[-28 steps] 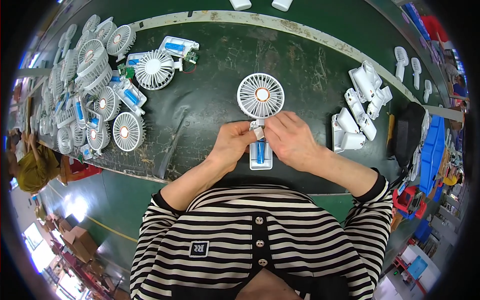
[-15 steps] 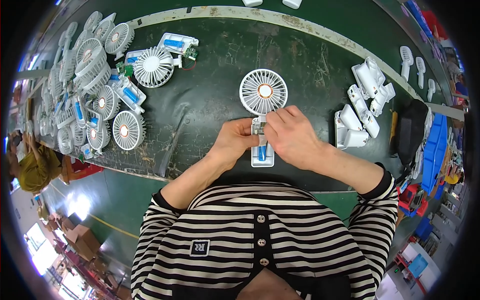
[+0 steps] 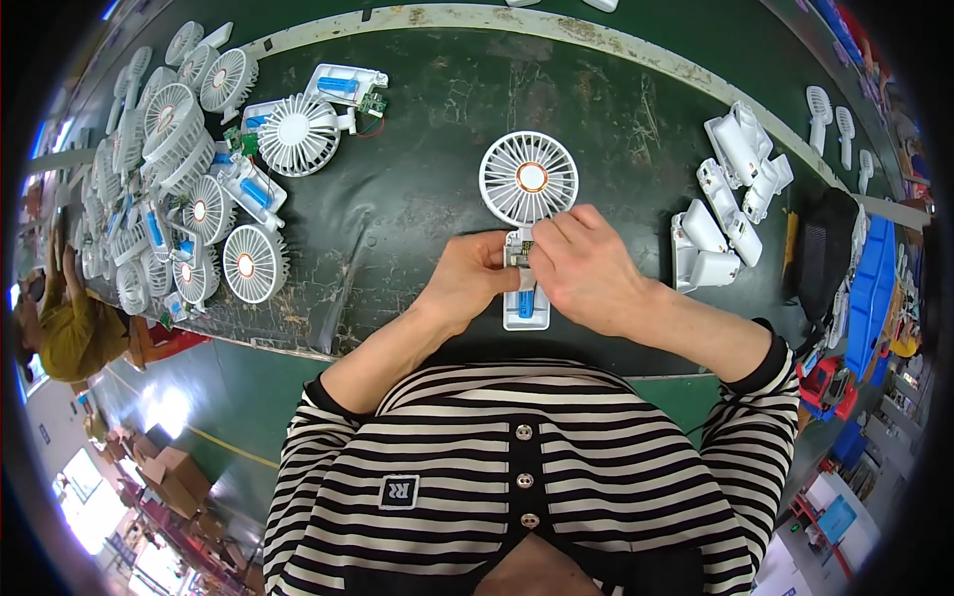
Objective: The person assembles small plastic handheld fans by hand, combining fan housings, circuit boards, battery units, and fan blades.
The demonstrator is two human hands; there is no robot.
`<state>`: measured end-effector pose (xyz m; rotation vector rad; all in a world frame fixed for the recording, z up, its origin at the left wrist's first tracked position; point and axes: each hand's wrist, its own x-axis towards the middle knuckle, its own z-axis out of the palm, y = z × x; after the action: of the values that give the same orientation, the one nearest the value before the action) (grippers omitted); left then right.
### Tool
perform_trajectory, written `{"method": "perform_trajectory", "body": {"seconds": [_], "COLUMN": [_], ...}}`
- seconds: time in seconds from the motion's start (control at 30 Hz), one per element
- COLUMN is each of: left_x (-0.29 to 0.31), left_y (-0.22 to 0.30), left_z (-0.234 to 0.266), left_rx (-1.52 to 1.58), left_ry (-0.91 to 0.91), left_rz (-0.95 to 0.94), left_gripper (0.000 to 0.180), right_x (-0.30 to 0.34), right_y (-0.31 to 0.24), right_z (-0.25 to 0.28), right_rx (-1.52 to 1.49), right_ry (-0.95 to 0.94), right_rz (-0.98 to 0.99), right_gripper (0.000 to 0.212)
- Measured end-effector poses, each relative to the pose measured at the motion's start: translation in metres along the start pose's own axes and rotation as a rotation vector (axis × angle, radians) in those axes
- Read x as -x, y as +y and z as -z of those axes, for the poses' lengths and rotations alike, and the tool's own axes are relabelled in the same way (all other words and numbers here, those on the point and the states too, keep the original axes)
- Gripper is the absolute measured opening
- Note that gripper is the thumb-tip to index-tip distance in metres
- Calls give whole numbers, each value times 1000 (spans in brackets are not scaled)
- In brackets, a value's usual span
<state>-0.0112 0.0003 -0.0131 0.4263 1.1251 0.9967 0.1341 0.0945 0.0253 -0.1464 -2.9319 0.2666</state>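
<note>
Head view: a white fan (image 3: 529,177) lies face up on the dark counter (image 3: 427,129), straight in front of the person, its handle (image 3: 527,324) pointing toward the striped shirt. The work looks partway along. The fan's round head meets the top of the handle, and a blue battery (image 3: 526,303) sits in the lower part, but the handle lies open, with no cover over its inside. The left hand (image 3: 459,280) has its grip closed on the handle's left side, thumb over a small pale piece above the battery. The right hand (image 3: 588,260) bends its fingers over the upper handle, just below the head; its fingertips are hidden, so I cannot tell whether its grip grasps anything. On the left, a heap of fans (image 3: 207,206) includes several with bare batteries, so those seem uncovered too. On the right, loose white shells (image 3: 735,149) lie apart from any fan.
</note>
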Motion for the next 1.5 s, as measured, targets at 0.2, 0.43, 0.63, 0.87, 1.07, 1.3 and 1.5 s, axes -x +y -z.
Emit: {"method": "perform_trajectory", "body": {"seconds": [0.2, 0.43, 0.63, 0.87, 1.07, 1.3, 1.5], "left_x": [-2, -3, -4, -7, -5, 1, 2], "left_y": [3, 2, 2, 13, 0, 10, 2], "left_z": [-1, -5, -2, -5, -3, -2, -1], "left_rx": [-13, 5, -57, 77, -54, -174, -310], "left_ry": [2, 41, 35, 123, 206, 203, 252], "left_rz": [12, 6, -13, 143, -89, -392, -445], "left_gripper": [26, 25, 26, 21, 17, 19, 18], "right_x": [-3, 11, 12, 11, 12, 28, 10], "right_y": [-1, 4, 7, 7, 7, 18, 18], "right_z": [-1, -16, -22, -12, -16, -18, -13], "right_rx": [26, -67, -84, -119, -134, -955, -1164], "right_ry": [-54, 98, 145, 166, 208, 313, -14], "right_rz": [-1, -62, -78, -121, -160, -789, -942], "right_gripper": [13, 13, 13, 11, 12, 14, 16]}}
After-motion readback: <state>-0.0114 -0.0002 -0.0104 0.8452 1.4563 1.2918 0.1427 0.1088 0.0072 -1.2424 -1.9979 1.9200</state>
